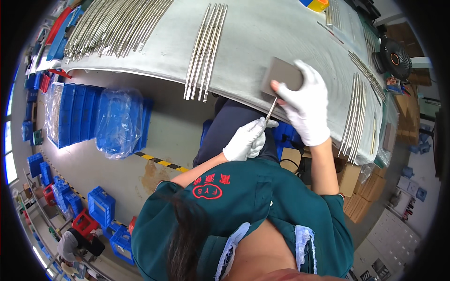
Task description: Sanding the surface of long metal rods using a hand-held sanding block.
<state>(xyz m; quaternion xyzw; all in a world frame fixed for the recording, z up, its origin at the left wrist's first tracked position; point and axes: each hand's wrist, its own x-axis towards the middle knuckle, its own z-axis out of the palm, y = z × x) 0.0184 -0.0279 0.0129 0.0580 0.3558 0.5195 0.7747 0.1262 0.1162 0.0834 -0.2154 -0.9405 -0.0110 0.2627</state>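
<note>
My left hand [246,139], in a white glove, is closed around a thin shiny metal rod [271,110] below the table's front edge. The rod's upper end points up toward my other hand. My right hand [307,100], also gloved but with a bare thumb tip showing, grips a flat grey-brown sanding block [282,75] over the table edge. The block is slightly blurred. Whether the right fingers also touch the rod's end, I cannot tell. Left of the block, a small group of metal rods [206,51] lies on the table, their near ends sticking out past the edge.
Many rods [119,25] lie at the table's [253,33] far left. More rods [355,112] lie on the right, near a black fan [395,58]. Blue crates [77,114], one bagged in plastic [119,122], stand on the floor at left. A person [75,246] is at lower left.
</note>
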